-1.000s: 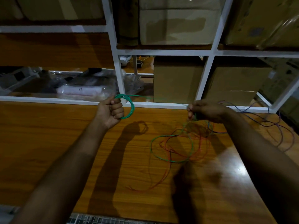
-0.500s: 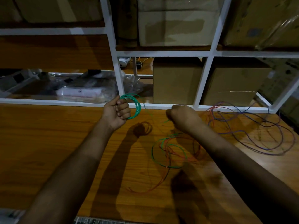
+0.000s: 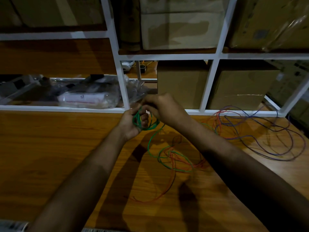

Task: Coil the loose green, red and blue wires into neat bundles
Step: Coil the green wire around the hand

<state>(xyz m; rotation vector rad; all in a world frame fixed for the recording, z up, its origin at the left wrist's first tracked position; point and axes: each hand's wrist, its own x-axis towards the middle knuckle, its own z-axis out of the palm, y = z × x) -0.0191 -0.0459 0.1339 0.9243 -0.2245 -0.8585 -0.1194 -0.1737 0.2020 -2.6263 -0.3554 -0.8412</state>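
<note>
Left hand (image 3: pixel 132 122): grip curled around the green wire (image 3: pixel 151 127) coil, held above the wooden tabletop (image 3: pixel 50 156) at 12 o'clock of centre. Right hand (image 3: pixel 163 108): touching the coil from its 1 o'clock side, fingertips pinching the green strand at the coil's top. The free green tail drops from the coil toward 5 o'clock and lies looped on the tabletop, tangled with the red wire (image 3: pixel 170 183). The blue wire (image 3: pixel 270 144) lies in loose loops at 3 o'clock, well apart from both hands. Cardboard boxes (image 3: pixel 182 84) stand in the white shelf frame (image 3: pixel 123 87) behind.
</note>
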